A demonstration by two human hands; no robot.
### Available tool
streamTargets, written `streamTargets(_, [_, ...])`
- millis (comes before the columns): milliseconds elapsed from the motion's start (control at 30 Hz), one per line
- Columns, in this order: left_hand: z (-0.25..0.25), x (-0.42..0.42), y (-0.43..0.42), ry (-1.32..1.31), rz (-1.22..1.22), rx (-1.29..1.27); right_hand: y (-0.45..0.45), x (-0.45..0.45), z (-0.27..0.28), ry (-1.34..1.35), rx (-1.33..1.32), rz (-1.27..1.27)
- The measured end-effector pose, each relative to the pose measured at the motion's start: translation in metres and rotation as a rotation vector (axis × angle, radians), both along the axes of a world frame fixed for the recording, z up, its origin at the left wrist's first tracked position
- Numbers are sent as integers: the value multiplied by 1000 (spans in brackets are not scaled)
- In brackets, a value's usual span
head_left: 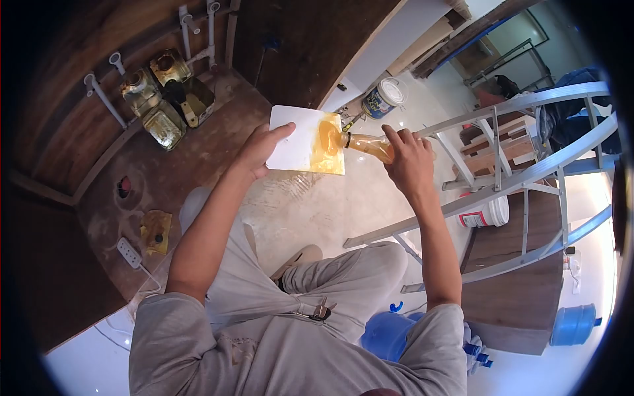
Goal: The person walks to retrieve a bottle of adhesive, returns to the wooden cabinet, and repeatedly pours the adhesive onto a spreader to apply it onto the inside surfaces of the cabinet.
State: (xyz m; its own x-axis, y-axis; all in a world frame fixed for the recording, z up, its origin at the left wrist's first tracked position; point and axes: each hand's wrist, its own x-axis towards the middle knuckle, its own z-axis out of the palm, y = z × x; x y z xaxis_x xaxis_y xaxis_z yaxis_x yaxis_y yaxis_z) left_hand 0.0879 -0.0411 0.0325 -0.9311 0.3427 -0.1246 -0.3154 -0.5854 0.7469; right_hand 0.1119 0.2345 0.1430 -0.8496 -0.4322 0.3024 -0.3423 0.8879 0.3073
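Observation:
My left hand [256, 149] grips the left edge of a flat white board [289, 146], with the thumb on top. Glossy amber liquid [325, 146] covers the board's right part. In my right hand [409, 162] is a clear bottle [371, 146] with amber liquid inside. It lies tilted nearly sideways, its mouth at the amber patch. Whether liquid is flowing out, I cannot tell. Both hands are raised in front of my bent knees, above the pale floor [284, 214].
Several stained metal cans [163, 127] stand at the left, a dark-handled tool [191, 113] in one. A paint bucket [383, 99] is beyond my right hand. An aluminium ladder [528, 173] leans across the right. A power strip [129, 252] lies left; a blue water jug [385, 335] sits below right.

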Motion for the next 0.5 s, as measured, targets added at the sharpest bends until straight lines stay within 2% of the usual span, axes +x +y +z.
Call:
streamTargets(167, [-17, -9, 3, -133, 82, 100, -7, 8, -2, -45, -69, 5])
streamTargets(300, [-21, -9, 7, -136, 226, 103, -8, 13, -5, 38, -5, 55])
streamTargets(500, [-24, -12, 11, -145, 390, 113, -13, 18, -19, 31, 115, -104])
